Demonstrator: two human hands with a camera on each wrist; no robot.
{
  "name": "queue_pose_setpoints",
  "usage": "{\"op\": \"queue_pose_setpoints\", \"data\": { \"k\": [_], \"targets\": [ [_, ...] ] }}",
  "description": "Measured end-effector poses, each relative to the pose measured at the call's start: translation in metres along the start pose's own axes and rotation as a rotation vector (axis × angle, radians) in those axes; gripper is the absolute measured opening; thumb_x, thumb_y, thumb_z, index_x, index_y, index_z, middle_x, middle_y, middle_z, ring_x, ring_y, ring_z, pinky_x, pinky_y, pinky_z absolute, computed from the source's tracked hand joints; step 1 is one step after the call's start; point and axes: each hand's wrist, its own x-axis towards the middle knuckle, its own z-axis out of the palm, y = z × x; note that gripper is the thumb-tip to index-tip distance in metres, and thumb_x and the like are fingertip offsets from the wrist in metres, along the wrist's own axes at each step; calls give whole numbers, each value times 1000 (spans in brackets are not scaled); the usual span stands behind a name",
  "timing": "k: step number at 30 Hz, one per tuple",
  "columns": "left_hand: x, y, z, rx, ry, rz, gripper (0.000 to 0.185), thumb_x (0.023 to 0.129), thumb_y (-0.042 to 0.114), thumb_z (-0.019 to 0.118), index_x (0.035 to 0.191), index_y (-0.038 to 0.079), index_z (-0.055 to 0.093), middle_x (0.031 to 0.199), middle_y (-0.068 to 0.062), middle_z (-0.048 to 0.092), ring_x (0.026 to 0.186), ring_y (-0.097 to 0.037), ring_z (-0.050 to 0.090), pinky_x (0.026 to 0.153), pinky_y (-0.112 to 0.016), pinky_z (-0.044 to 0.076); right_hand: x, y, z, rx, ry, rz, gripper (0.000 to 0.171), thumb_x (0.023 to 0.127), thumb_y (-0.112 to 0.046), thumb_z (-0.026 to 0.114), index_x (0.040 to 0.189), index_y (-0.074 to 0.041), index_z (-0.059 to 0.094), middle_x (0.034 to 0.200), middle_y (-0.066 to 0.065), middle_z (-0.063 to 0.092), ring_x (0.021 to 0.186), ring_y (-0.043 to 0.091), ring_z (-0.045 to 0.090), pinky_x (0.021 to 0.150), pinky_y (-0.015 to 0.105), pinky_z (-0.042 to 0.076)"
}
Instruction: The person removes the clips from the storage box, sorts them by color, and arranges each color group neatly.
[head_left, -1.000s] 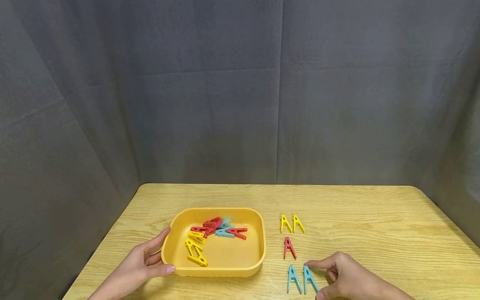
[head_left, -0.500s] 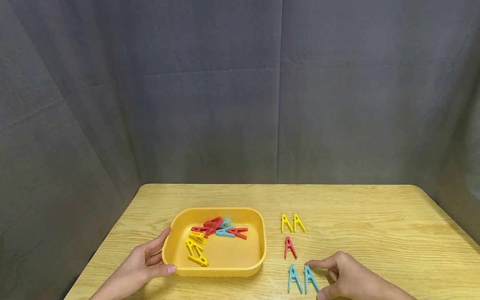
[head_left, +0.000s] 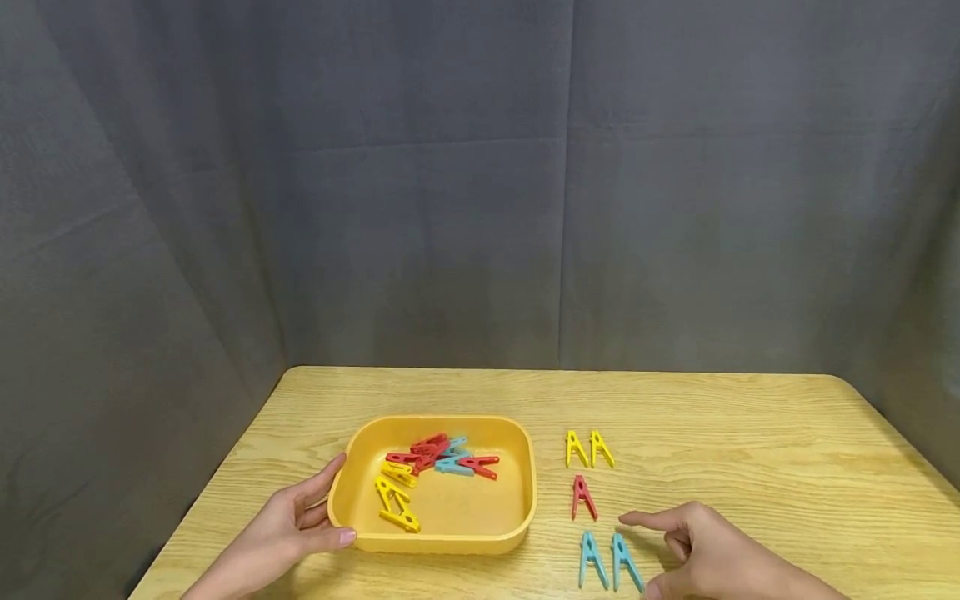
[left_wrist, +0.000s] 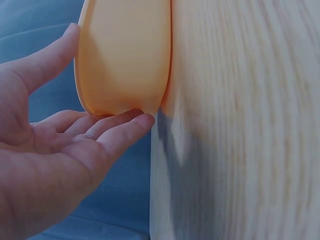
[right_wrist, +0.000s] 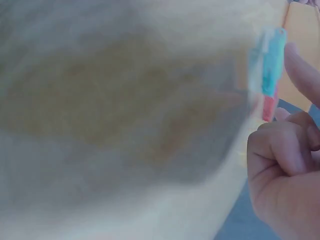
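My left hand [head_left: 273, 533] holds a yellow-orange plastic tub [head_left: 431, 543] at its near left corner. Its thumb lies at the front wall and its fingers at the left side; in the left wrist view the fingertips meet the end wall [left_wrist: 125, 60]. Inside are red clothespins [head_left: 431, 447], blue clothespins [head_left: 455, 467] and yellow clothespins [head_left: 401, 518]. My right hand [head_left: 712, 554] holds nothing, index finger and thumb spread, other fingers folded. It is just right of the right-hand blue clothespin [head_left: 626, 562], beside another blue clothespin [head_left: 592, 560].
Behind the blue pair, a red clothespin [head_left: 583, 497] lies on the wooden table [head_left: 750, 450]. Two yellow clothespins [head_left: 588, 449] lie farther back. A grey curtain [head_left: 450, 208] hangs behind and at both sides.
My right hand has let go of the right-hand blue clothespin and drawn slightly to the right, finger and thumb spreading apart. The left hand stays on the tub.
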Motion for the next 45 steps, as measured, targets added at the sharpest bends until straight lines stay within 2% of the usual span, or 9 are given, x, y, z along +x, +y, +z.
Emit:
{"op": "queue_pose_setpoints", "data": {
  "k": [9,16,21,30,34,36,39,41,45],
  "targets": [
    [-1,2,-2,6,-2,8,100,96,2,76,164,-9,3,169,-31,6,144,-44,40,99,-32,56,21,-50,-21,-279,16,-147,55,87,-22,88,132,5,71,55,-11,22,51,3,16,73,22,50],
    [1,0,0,5,-12,20,100,96,1,76,163,-11,3,169,-31,5,144,-45,39,99,-31,55,63,-96,-14,-441,-36,-193,44,84,-22,92,122,-5,79,52,-18,25,50,1,18,51,17,29],
    [1,-1,0,-3,-15,-1,100,97,3,76,164,-10,2,169,-30,5,146,-46,35,100,-32,55,99,-120,0,-510,-100,-194,39,82,-11,91,119,-6,80,46,-15,28,44,2,18,47,18,26],
    [1,0,0,-10,-14,-9,100,97,3,76,164,-8,3,168,-32,8,145,-47,37,98,-35,57,158,-130,30,-676,-169,-221,38,80,-7,94,115,-2,81,47,-13,28,47,5,20,49,21,22],
    [0,1,1,-17,-9,-13,101,96,3,77,164,-8,4,168,-32,9,144,-45,40,98,-35,57,179,-127,38,-746,-183,-218,38,79,-9,95,113,-1,82,52,-10,37,51,6,27,51,22,25],
    [0,0,2,-24,-9,-14,101,96,3,77,165,-8,4,168,-32,10,143,-43,42,98,-35,57,187,-127,41,-765,-182,-195,38,78,-9,96,112,-1,82,61,-7,56,55,7,32,53,22,30],
    [0,0,3,-30,-8,-14,101,96,3,77,165,-8,4,168,-32,10,143,-42,43,98,-35,57,196,-126,44,-779,-178,-135,39,76,-10,97,111,-2,83,90,2,78,64,8,42,59,22,41],
    [0,0,3,-34,-7,-17,100,96,3,77,165,-8,4,169,-31,9,144,-43,41,99,-35,57,201,-126,44,-793,-171,-90,38,75,-11,98,110,-3,83,109,6,79,72,8,52,66,23,51],
    [0,1,5,-33,1,-28,101,96,4,78,165,-8,5,170,-30,7,146,-46,38,99,-36,56,208,-122,47,-823,-171,-6,39,75,-12,99,110,-4,84,117,6,78,92,14,66,81,28,59]
  ]
}}
